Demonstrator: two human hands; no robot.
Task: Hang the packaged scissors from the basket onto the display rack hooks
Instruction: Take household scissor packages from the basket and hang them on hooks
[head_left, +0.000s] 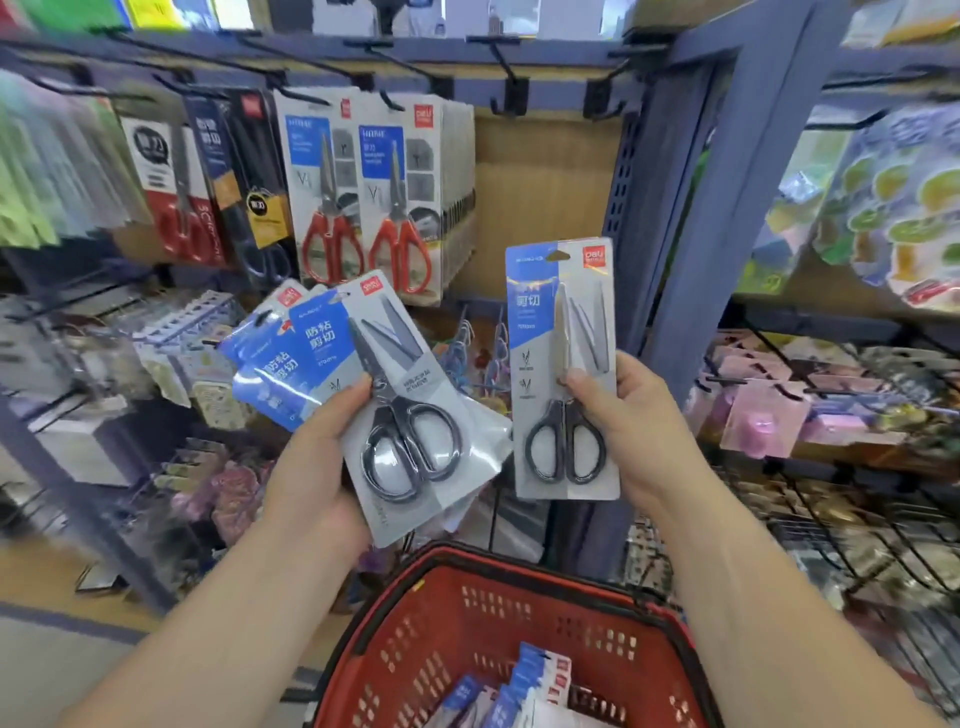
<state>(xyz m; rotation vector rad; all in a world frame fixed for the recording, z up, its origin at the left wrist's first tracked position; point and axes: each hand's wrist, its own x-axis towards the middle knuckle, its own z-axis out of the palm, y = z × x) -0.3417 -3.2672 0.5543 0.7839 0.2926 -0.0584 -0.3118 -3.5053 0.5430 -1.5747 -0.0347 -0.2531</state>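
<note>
Overhead, black hooks (506, 78) along blue store rack (727, 182)

Bright, even shop light fills the scene with hardly a hard shadow, and white glare streaks the clear plastic of the scissor packs (410, 415), which are fairly sharp mid-frame. The hanging goods (47, 156) at both sides smear into blur, and the blue upright (737, 208) leans with wide-angle distortion.

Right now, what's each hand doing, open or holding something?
Left hand: grips a fanned bunch of scissor packs.
Right hand: holds a single scissor pack upright.
</note>
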